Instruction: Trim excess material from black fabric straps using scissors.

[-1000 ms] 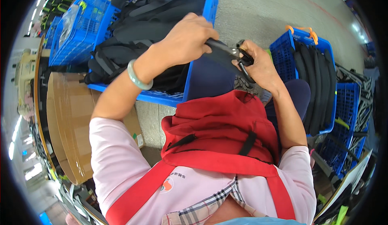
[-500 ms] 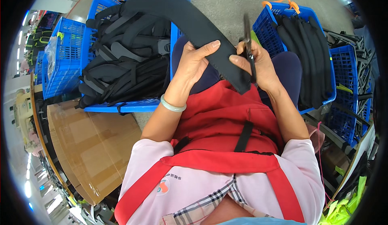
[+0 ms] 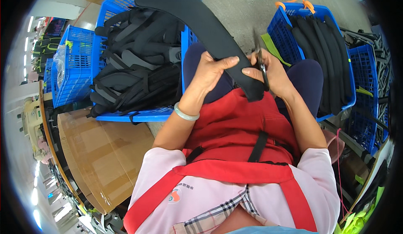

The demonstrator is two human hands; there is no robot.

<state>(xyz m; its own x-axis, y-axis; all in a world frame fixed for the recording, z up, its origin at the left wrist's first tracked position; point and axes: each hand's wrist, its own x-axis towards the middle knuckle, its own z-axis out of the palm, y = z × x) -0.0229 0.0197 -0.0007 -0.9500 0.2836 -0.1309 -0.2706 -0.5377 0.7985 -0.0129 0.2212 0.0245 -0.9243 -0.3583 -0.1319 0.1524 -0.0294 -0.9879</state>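
Note:
A long, curved black padded strap [image 3: 200,20] slants over my lap from the upper left down to the red apron. My left hand [image 3: 210,73] grips its lower half, thumb on top and fingers underneath. In my right hand [image 3: 274,73] is a pair of scissors [image 3: 263,69], held upright along the strap's right edge; the blades look blurred. My right thumb points at the strap close to its lower end. Whether the scissors touch the fabric cannot be made out.
Left of my knees stands a large blue crate [image 3: 147,117] heaped with black and grey straps. A blue crate [image 3: 275,28] at the right holds upright black padded pieces. Farther right, another crate [image 3: 364,72] has thin strips. A cardboard box [image 3: 111,154] lies at lower left.
The view has shifted a little, so everything sits slightly farther right and lower. The strap's far end has tilted somewhat. Both hands keep their holds.

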